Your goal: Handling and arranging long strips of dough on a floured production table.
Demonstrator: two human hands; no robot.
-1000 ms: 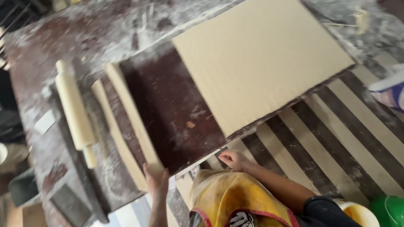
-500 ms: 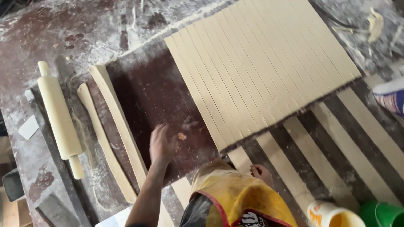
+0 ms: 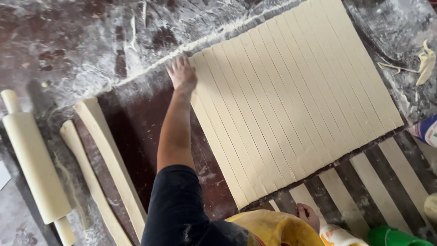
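Head view: left hand (image 3: 183, 73) lies flat, fingers spread, on the far end of the leftmost strip of a pale, smooth dough sheet (image 3: 296, 95) cut into long narrow strips on the dark, flour-dusted table (image 3: 91, 41). Right hand (image 3: 308, 215) rests near the table's near edge, its grip unclear. Two loose dough strips (image 3: 109, 159) and a wooden rolling pin (image 3: 34, 159) lie left; dough scraps (image 3: 425, 61) sit far right.

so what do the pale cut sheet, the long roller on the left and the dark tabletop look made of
The pale cut sheet under the left hand looks like raw dough: matt, cream, soft-edged strips. The long pale rolling pin seems wood, with a smooth dull surface and turned handles. The dark tabletop is probably wood or stone; white flour dust hides its grain.
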